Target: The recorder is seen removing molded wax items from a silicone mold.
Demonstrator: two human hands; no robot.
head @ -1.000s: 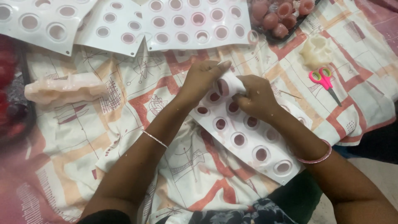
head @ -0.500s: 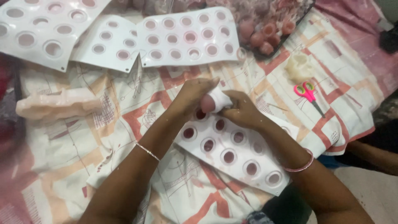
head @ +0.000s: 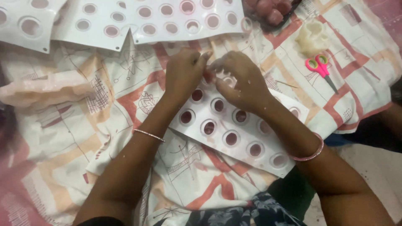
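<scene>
From my remote seat, starting at the far left, I see a pale pink, lumpy soft bundle [head: 46,88] lying on the patterned cloth [head: 125,167] that covers the working surface, set well apart from the hands as though put aside. Along the top edge lie several white perforated sheets [head: 167,21], overlapping one another and ringed with round holes, near but not touching the hands. At the centre the left hand [head: 182,75] bends over the upper corner of another white perforated sheet [head: 234,134], which runs diagonally down toward the lower right; its fingers are drawn together in a pinch at that corner, likely to hold the edge steady, though what lies between them is too small for me to tell. The right hand [head: 240,81] meets it there, fingertips pressed close, its grip seemingly closed on something pale and small that I cannot identify; I judge the two hands face each other so that both can work one hole. Further right, a cream crumpled lump [head: 312,37] and pink-handled scissors [head: 320,69] rest on the cloth, within reach. At the top right a dark tray of pinkish round pieces [head: 272,10] sits partly out of view.
</scene>
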